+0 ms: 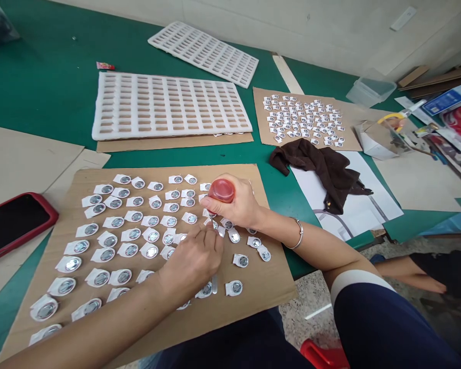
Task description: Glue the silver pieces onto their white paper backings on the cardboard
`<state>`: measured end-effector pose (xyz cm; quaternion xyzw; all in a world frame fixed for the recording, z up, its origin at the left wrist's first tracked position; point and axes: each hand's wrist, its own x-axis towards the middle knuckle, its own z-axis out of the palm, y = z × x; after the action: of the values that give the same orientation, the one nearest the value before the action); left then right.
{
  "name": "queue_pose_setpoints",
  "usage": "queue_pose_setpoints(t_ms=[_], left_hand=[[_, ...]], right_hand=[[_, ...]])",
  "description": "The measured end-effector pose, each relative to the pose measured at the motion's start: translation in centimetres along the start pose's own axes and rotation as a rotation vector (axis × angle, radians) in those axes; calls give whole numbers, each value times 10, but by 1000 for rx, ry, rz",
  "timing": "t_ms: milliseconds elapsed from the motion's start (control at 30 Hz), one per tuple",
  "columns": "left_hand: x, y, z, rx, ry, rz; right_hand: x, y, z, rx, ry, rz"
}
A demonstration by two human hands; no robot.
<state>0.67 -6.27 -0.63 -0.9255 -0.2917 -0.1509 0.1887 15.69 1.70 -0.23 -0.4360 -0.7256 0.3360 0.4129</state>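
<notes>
My right hand (240, 202) is wrapped round a red bottle (222, 190) with a rounded end, tipped so its lower end points down at the cardboard. My left hand (200, 251) is closed just below that tip, fingertips pinched down among the pieces; what they hold is hidden. Several small white tabbed pieces with round silvery centres (150, 250) lie in loose rows on the brown cardboard sheet (261, 307) under both hands. A thin pale strip (214, 284) shows beside my left hand, its upper part covered.
Two white slotted trays (172, 105) lie farther back on the green table (54, 77). Another cardboard sheet (261, 115) bears many similar pieces. A dark brown cloth (318, 169) rests on white paper. A red-cased phone (15, 223) is at left; another person's arm (407, 271) shows at right.
</notes>
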Motion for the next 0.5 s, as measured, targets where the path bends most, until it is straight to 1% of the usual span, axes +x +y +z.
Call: queue_pose_setpoints(t_ms=[167, 367, 500], left_hand=[[0, 0, -1, 23, -2, 3], [0, 0, 1, 21, 19, 4], [-1, 0, 2, 23, 11, 3]], right_hand=[[0, -1, -1, -20, -10, 30], [0, -3, -1, -1, 2, 6], [1, -3, -1, 0, -10, 22]])
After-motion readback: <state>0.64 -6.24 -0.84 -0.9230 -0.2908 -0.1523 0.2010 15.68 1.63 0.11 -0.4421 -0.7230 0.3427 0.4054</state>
